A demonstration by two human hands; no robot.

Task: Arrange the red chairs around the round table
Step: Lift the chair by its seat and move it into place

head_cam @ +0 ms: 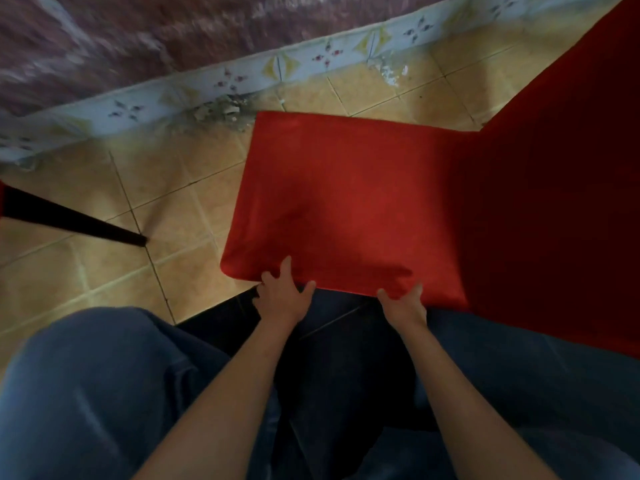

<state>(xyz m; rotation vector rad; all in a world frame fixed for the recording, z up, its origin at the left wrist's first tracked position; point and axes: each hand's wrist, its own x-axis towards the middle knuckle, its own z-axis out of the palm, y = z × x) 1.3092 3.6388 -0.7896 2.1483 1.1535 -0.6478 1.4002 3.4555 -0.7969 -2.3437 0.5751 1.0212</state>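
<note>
Your left hand (282,299) and right hand (405,303) both hold the near edge of the red chair (346,209) seat, each grip curled round that edge, thumbs on top. The chair stands on the tiled floor (104,271) in front of your knees, its back to your right. A dark leg (76,221) shows at left.

Matt red cloth covers the chair (346,202); the floor (194,174) is smooth tile.
</note>
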